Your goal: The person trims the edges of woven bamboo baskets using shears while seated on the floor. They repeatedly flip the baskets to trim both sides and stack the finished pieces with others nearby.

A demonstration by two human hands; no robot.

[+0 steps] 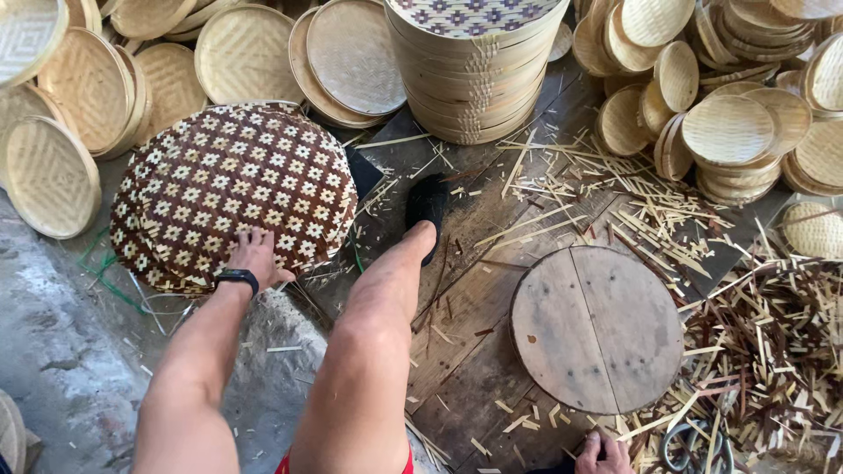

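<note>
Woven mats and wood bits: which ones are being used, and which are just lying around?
In use: left hand flat on brown-and-cream woven mat; right hand beside round wooden board.
Lying about: stacked trays, bamboo scraps, scissors.

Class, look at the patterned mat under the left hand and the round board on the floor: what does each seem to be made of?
Patterned mat: looks like woven bamboo or cane strips, dark brown and pale, matte; the crossing weave shows. Round board: apparently bare, worn wood; grain, a seam across it and small dark spots like nail heads are visible. The left hand rests on the mat.
</note>
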